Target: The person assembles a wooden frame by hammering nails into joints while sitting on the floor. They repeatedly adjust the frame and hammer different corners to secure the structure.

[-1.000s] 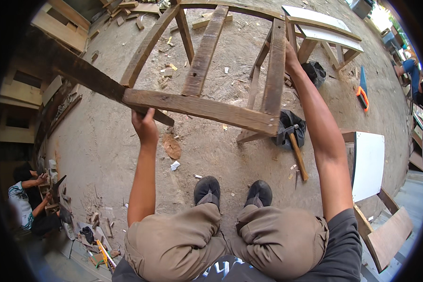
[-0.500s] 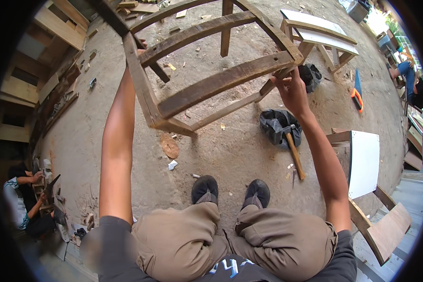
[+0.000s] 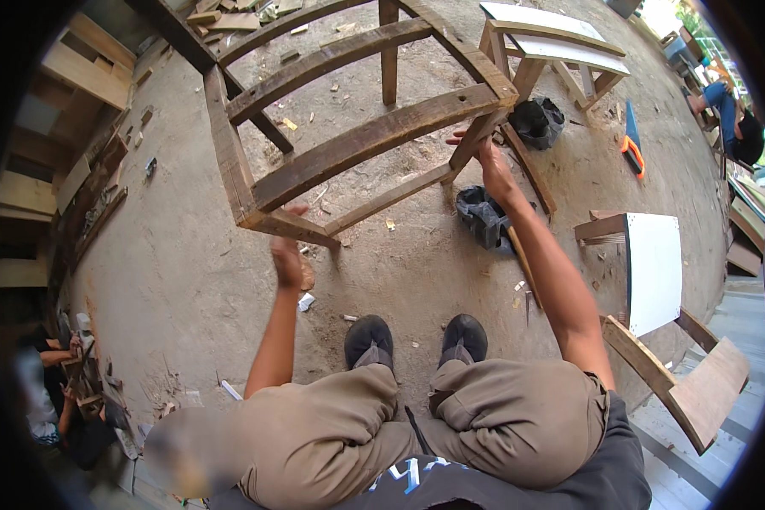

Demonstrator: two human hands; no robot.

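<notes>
A dark, worn wooden chair frame (image 3: 374,146) with curved crosspieces stands in front of me, legs spread around it. My right hand (image 3: 495,172) wraps the frame's right-hand leg just below the corner, fingertips showing on its left side. My left hand (image 3: 287,260) is at the short rail of the near left corner. That rail hides part of the hand, and fingers show above it. A curved wooden strip (image 3: 529,170) slants down beside my right wrist. Close by, a black plastic bag (image 3: 483,217) sits on the floor, and a hammer's wooden handle (image 3: 525,265) shows partly behind my right forearm.
A white-topped wooden frame (image 3: 561,41) stands at the far right; another white-panelled piece (image 3: 653,274) lies nearer. A second black bag (image 3: 537,123) and an orange-handled saw (image 3: 632,153) are on the floor. Wood scraps (image 3: 229,21) litter the back. People (image 3: 59,382) sit at both sides.
My left hand has come from the frame's left side to its near rail. My right hand has slid from the corner down to the leg. The curved strip now shows beside it.
</notes>
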